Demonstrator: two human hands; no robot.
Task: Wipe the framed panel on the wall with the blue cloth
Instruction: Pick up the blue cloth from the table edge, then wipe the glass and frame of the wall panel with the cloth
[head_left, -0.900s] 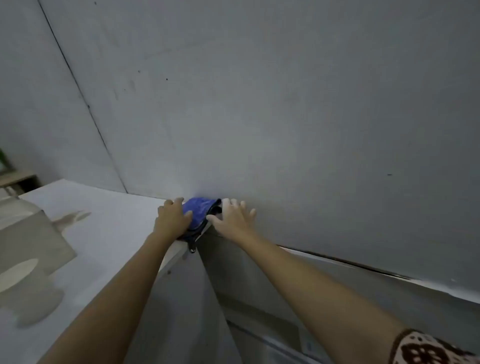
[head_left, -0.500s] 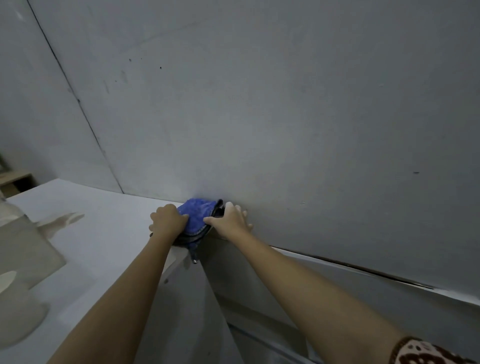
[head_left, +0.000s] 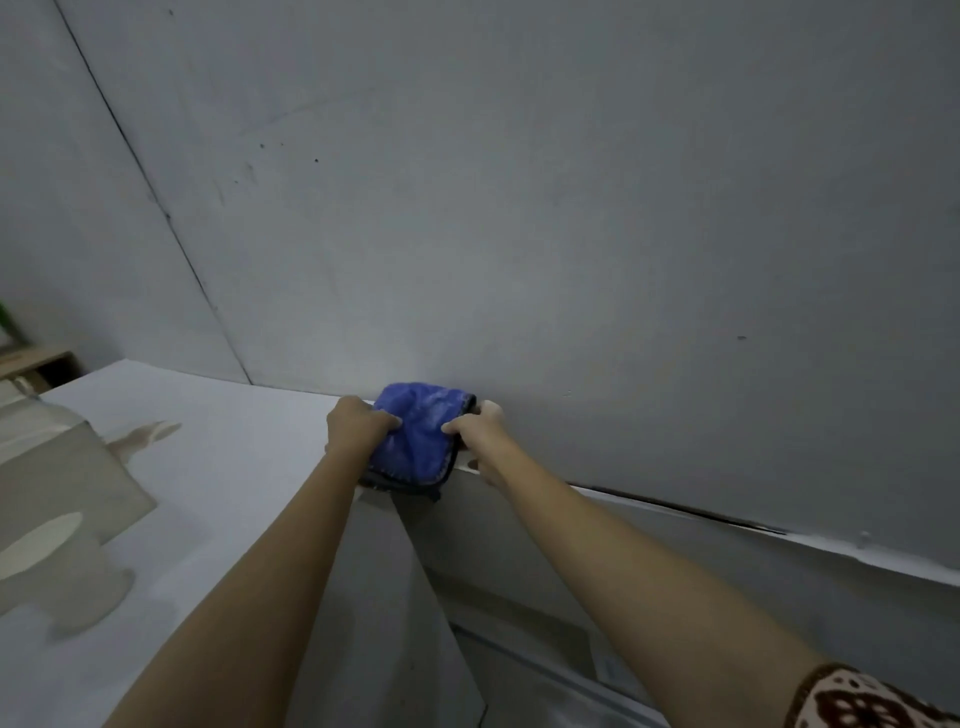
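The blue cloth (head_left: 421, 436), with a dark edge trim, is bunched at the far corner of a white surface, right against the grey wall. My left hand (head_left: 358, 423) grips its left side with closed fingers. My right hand (head_left: 480, 431) pinches its right edge between thumb and fingers. The cloth's lower edge hangs slightly over the corner. No framed panel is in view; only the plain grey wall (head_left: 571, 234) fills the upper part.
A white tabletop (head_left: 218, 467) spreads to the left, carrying a clear plastic container (head_left: 57, 483). A white ledge (head_left: 779, 540) runs along the wall to the right. Below the corner a grey cabinet side (head_left: 379, 623) drops away. A wooden shelf (head_left: 31, 361) sits far left.
Both hands went from resting beside the cloth to gripping it. The cloth has been pulled up and shows more of its blue face.
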